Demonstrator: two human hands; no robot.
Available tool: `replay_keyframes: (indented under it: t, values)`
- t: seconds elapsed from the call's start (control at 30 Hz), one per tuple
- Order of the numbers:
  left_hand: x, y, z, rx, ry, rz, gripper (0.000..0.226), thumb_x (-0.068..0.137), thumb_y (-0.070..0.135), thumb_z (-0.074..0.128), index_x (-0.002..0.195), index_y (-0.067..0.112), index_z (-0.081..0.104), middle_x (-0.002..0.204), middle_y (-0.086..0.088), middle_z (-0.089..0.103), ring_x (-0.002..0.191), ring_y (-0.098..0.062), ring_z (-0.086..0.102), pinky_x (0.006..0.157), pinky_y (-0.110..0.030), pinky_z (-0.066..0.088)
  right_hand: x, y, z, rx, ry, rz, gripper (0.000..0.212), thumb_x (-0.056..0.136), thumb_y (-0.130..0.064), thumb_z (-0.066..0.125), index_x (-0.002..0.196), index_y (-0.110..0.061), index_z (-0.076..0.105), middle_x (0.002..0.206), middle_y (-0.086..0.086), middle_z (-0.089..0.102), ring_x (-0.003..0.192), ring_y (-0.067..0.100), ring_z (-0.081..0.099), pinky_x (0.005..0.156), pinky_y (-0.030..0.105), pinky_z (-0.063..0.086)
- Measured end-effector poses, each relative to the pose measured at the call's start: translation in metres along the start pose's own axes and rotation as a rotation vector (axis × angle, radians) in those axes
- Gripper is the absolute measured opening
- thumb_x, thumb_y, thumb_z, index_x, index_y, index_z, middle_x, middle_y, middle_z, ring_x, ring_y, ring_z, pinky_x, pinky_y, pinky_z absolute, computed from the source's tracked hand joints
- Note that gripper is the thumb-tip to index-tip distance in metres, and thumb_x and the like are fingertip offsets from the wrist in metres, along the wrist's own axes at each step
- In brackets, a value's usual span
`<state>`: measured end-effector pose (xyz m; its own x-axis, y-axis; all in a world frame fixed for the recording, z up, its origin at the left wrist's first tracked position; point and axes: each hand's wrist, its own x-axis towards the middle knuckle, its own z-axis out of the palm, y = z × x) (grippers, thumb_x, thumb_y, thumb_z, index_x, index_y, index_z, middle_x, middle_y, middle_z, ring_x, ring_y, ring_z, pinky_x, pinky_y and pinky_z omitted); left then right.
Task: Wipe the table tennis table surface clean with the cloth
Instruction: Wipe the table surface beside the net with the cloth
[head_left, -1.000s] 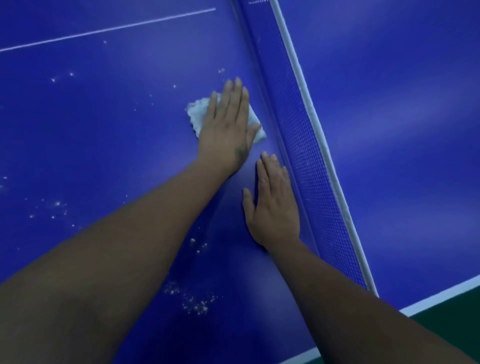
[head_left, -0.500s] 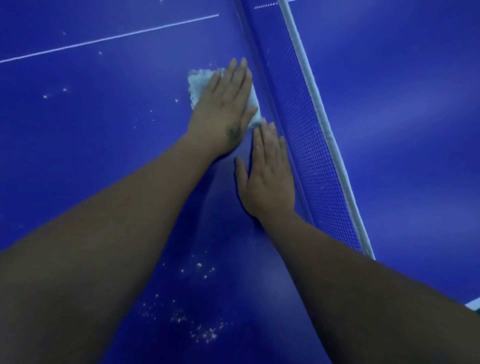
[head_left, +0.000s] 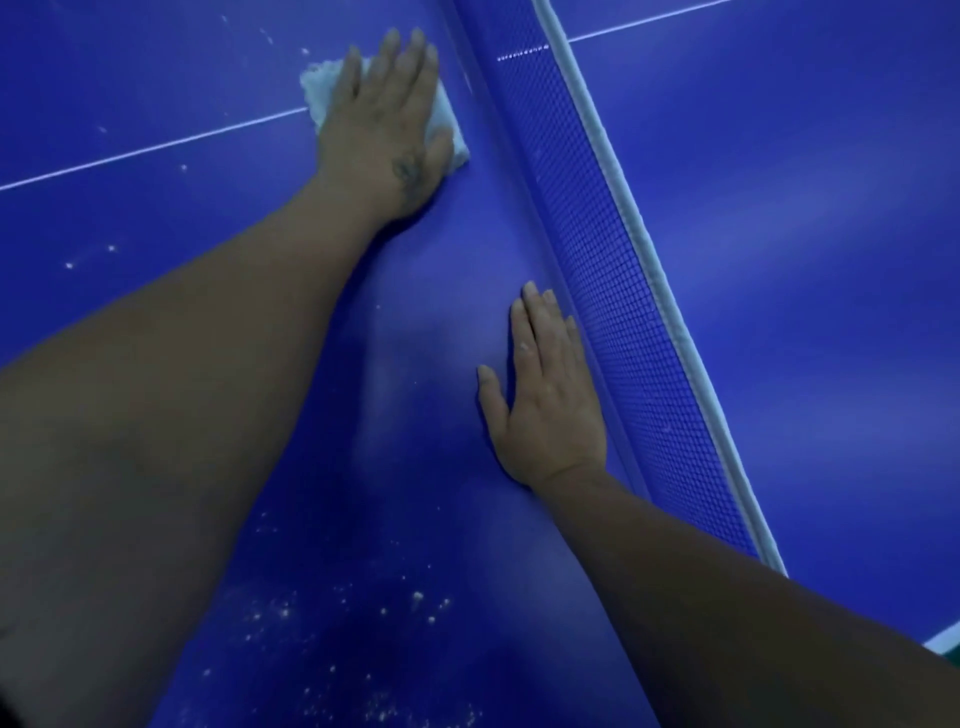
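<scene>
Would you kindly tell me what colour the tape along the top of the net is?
White, atop the blue mesh net; the tape shows in the head view.

Left hand (head_left: 382, 122) flat, reaching ahead, right hand (head_left: 545, 400) seemingly flat

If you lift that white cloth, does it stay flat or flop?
Probably flops: the white cloth looks soft with a fuzzy, ragged edge. It seems light and thin, lying squashed flat under the left hand. It likely slides easily on the smooth table.
</scene>
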<state>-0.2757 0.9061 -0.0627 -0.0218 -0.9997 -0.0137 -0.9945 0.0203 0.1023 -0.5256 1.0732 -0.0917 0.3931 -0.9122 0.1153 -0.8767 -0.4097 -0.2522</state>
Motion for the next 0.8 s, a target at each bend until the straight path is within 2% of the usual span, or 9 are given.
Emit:
replay_keyframes:
  t: [0.17,0.3,0.4,0.5,0.57,0.7,0.8]
  values:
    - [-0.087,0.034,0.006,-0.058,0.072,-0.184,0.070,0.108,0.042,0.023,0.166,0.003,0.022,0.176,-0.017,0.015,0.163,-0.034,0.013,0.132,-0.053,0.011,0.000,0.000,0.000,0.041,0.009,0.001,0.068,0.111,-0.037,0.047,0.164,0.003,0.030,0.175,0.015,0.024,0.164,0.030,0.019,0.132,0.052,0.021]
    - [-0.155,0.080,0.012,-0.073,0.043,-0.071,0.067,0.112,0.041,0.026,0.167,0.004,0.021,0.176,-0.014,0.015,0.164,-0.030,0.011,0.132,-0.051,0.013,0.001,0.001,0.000,0.016,0.006,0.000,0.069,0.111,-0.037,0.046,0.164,0.003,0.029,0.175,0.015,0.023,0.164,0.029,0.018,0.131,0.052,0.022]
    - [-0.134,0.057,0.013,-0.052,0.061,0.008,0.065,0.113,0.042,0.024,0.167,0.005,0.024,0.176,-0.012,0.020,0.164,-0.029,0.015,0.132,-0.051,0.012,0.001,0.000,0.000,0.023,0.005,-0.002,0.069,0.110,-0.037,0.047,0.164,0.003,0.030,0.175,0.015,0.024,0.164,0.029,0.019,0.132,0.052,0.022]
    - [-0.111,0.020,0.011,-0.023,0.045,-0.154,0.065,0.114,0.043,0.016,0.168,0.007,0.021,0.177,-0.013,0.015,0.164,-0.031,0.010,0.132,-0.054,0.008,0.001,0.000,0.000,0.025,0.005,0.005,0.069,0.110,-0.037,0.048,0.164,0.002,0.030,0.175,0.014,0.024,0.164,0.029,0.018,0.132,0.051,0.020]
    - [-0.124,0.026,0.011,-0.022,0.080,-0.206,0.064,0.114,0.043,0.015,0.168,0.007,0.020,0.177,-0.013,0.014,0.164,-0.032,0.009,0.132,-0.056,0.009,0.001,0.000,0.000,0.030,0.003,0.007,0.069,0.110,-0.037,0.047,0.164,0.002,0.030,0.175,0.014,0.024,0.164,0.029,0.019,0.132,0.051,0.020]
    - [-0.161,0.062,0.017,-0.053,0.084,-0.078,0.063,0.115,0.041,0.022,0.168,0.006,0.020,0.177,-0.011,0.014,0.165,-0.030,0.009,0.132,-0.053,0.011,0.001,0.000,0.001,0.030,0.006,0.002,0.069,0.110,-0.036,0.047,0.164,0.003,0.031,0.175,0.015,0.025,0.163,0.031,0.020,0.131,0.053,0.022]
    - [-0.126,0.054,0.020,-0.070,0.098,0.039,0.062,0.116,0.041,0.025,0.166,0.005,0.028,0.174,-0.013,0.024,0.163,-0.030,0.019,0.131,-0.054,0.017,0.001,-0.001,0.000,0.025,0.005,0.006,0.068,0.110,-0.036,0.047,0.163,0.003,0.031,0.174,0.015,0.025,0.163,0.031,0.020,0.131,0.054,0.023]
